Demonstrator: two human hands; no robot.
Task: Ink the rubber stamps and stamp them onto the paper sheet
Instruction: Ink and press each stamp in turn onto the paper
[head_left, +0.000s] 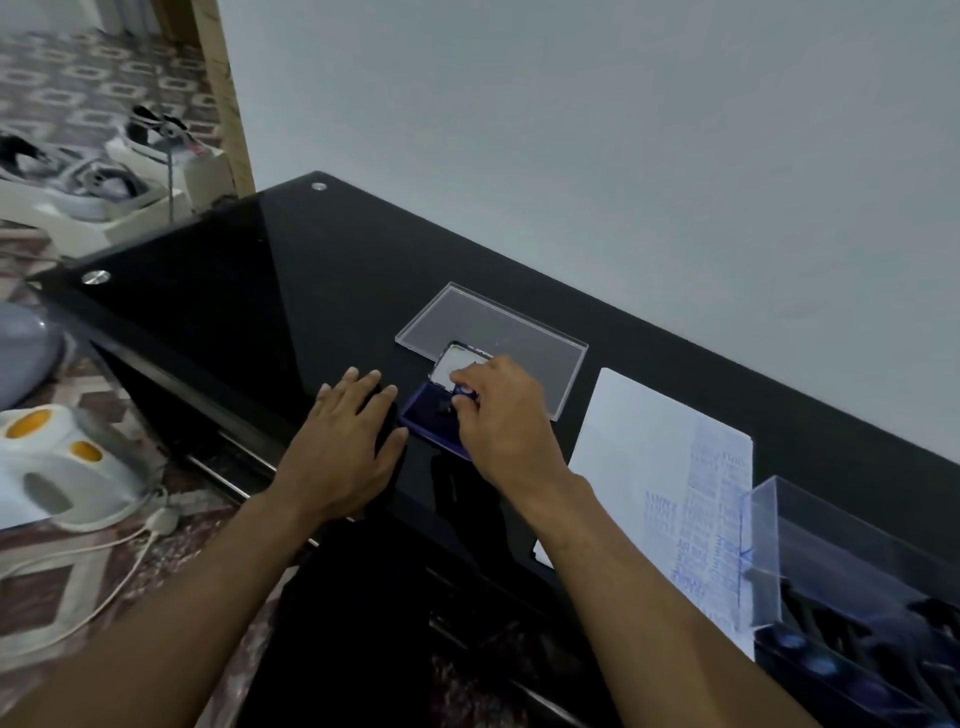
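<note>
A blue ink pad lies open on the black glass table, its lid tilted up behind it. My right hand pinches a small blue-handled rubber stamp and holds it down over the pad. My left hand rests flat on the table just left of the pad, fingers straight. A white paper sheet lies to the right, its near and right part covered with blue stamp prints.
A clear plastic lid lies flat behind the ink pad. A clear box holding several dark stamps stands at the right front, overlapping the paper. A wall runs along the table's far edge. A white kettle and cord sit on the floor left.
</note>
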